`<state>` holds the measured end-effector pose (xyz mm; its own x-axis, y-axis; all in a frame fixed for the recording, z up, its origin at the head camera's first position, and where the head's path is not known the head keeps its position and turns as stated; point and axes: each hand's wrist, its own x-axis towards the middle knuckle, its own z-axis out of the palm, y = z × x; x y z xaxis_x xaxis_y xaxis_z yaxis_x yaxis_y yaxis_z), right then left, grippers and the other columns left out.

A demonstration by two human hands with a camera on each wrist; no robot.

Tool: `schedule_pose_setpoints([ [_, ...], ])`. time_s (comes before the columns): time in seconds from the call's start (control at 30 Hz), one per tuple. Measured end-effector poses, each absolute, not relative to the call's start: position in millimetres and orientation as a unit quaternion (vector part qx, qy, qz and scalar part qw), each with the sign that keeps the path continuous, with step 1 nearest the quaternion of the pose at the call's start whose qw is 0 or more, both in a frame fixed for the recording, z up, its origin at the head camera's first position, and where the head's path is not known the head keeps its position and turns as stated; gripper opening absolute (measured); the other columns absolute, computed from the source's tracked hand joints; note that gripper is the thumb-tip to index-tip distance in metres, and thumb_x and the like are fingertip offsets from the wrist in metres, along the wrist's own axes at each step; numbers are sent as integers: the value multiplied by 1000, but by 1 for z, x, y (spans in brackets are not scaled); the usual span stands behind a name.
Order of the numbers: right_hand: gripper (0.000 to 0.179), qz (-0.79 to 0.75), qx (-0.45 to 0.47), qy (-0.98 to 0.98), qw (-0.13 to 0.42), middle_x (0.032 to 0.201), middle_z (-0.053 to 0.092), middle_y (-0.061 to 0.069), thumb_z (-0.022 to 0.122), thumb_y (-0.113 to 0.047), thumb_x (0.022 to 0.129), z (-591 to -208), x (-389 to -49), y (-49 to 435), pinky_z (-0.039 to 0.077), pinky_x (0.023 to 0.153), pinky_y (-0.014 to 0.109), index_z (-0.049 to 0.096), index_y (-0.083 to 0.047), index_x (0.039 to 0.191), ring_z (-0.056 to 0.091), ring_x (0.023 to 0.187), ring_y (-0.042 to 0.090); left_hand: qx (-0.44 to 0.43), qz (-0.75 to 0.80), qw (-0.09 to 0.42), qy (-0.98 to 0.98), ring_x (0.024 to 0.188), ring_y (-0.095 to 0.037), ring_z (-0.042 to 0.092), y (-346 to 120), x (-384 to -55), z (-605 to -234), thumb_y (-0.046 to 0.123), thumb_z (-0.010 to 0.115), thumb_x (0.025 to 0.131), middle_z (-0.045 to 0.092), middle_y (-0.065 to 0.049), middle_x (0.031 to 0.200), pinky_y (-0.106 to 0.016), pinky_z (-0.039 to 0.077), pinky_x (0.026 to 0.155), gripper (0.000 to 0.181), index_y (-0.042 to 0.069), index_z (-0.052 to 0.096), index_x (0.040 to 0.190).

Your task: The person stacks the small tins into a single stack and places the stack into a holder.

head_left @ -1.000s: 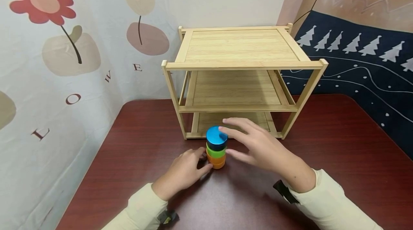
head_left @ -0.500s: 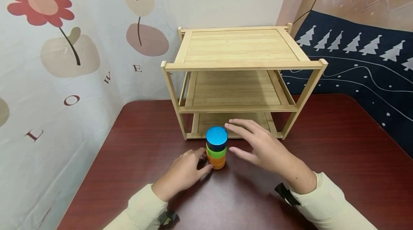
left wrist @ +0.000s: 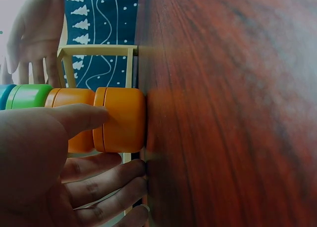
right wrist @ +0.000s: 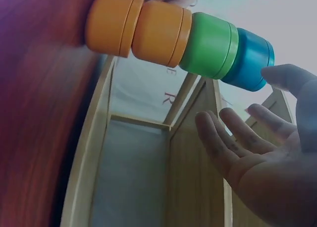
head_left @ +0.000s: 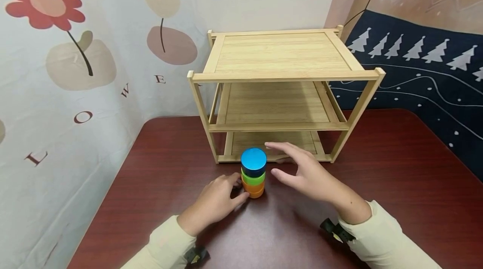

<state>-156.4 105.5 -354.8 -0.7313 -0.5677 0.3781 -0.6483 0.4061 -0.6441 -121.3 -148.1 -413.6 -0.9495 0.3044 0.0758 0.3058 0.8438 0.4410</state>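
Several small round jars with lids stand in one upright stack on the table. From the bottom come an orange jar (left wrist: 126, 120), a second orange jar (right wrist: 159, 32), a green jar (head_left: 253, 179) and a blue jar (head_left: 253, 161) on top. My left hand (head_left: 213, 202) holds the bottom orange jar from the left, thumb on its near side and fingers round the far side. To the right of the stack, my right hand (head_left: 309, 174) hovers with spread, relaxed fingers, holding nothing. In the head view a small gap separates it from the blue jar.
A three-tier light wooden rack (head_left: 279, 76) stands on the dark red table (head_left: 166, 151) just behind the stack. Printed cloths with flowers and white trees (head_left: 396, 47) hang behind the table.
My right hand has drawn back a little to the right, off the blue jar's top. My left hand and the stack have stayed in place.
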Motion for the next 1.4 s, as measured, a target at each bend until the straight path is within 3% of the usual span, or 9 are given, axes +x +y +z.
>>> schedule_pose_setpoints([
  [0.53, 53, 472, 340, -812, -50, 143, 57, 3, 69, -9, 94, -372, -164, 97, 49, 106, 42, 51, -13, 143, 57, 130, 21, -160, -239, -2, -958, 98, -23, 68, -150, -120, -411, 33, 76, 88, 72, -4, 103, -44, 56, 81, 43, 9, 63, 122],
  [0.87, 48, 432, 335, -837, -44, 134, 63, 5, 69, -9, 93, -386, -164, 94, 47, 105, 50, 54, -10, 138, 58, 127, 23, -161, -281, -20, -946, 101, -20, 71, -150, -120, -409, 36, 76, 88, 74, -3, 106, -42, 57, 86, 51, 12, 57, 130],
  [1.03, 46, 429, 343, -833, -68, 130, 66, 5, 70, -9, 92, -392, -163, 94, 50, 102, 47, 56, -8, 136, 62, 121, 22, -155, -308, -20, -938, 98, -15, 71, -149, -119, -405, 38, 81, 82, 74, -3, 107, -38, 57, 85, 64, 13, 52, 134],
  [1.4, 47, 435, 346, -823, -120, 120, 68, 11, 73, -7, 89, -398, -171, 94, 58, 87, 36, 56, -3, 132, 69, 104, 24, -128, -362, 19, -923, 90, -11, 65, -145, -117, -401, 28, 87, 77, 67, 4, 102, -31, 54, 80, 71, 17, 49, 136],
])
